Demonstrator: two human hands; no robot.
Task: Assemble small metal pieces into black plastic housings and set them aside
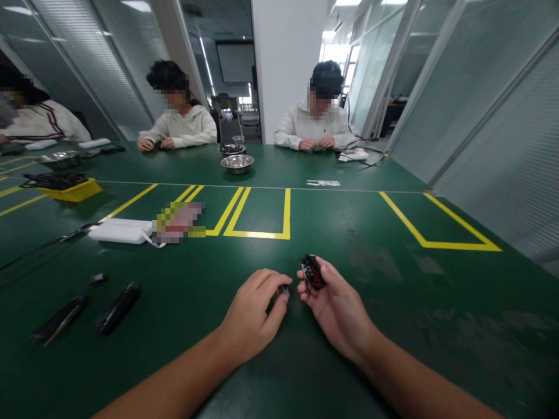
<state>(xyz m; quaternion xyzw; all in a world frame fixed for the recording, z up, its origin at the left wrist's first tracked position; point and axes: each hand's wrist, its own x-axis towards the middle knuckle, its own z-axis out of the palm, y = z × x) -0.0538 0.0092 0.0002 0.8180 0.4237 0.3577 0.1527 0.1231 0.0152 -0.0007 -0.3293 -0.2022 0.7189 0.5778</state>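
In my right hand [334,302] I hold a small black electronic part [312,273], with red wire and some silvery bits showing on its side; the thumb and fingers grip it upright. My left hand [259,308] is just to the left, apart from it, thumb and fingertips pinched on a small grey metallic piece [283,288], mostly hidden by the fingers. Off to the left on the green table [183,326] lie two long black casing-like pieces [119,308] and a little dark block [98,279] with a bit of red.
A white power strip [122,231] with a black cable lies at left, beside a blurred-out pinkish item [179,222]. Behind it is a yellow bin [72,190] of black parts. Metal bowls [237,164] stand farther back. Yellow tape [257,235] marks the tabletop. Several people sit across the table.
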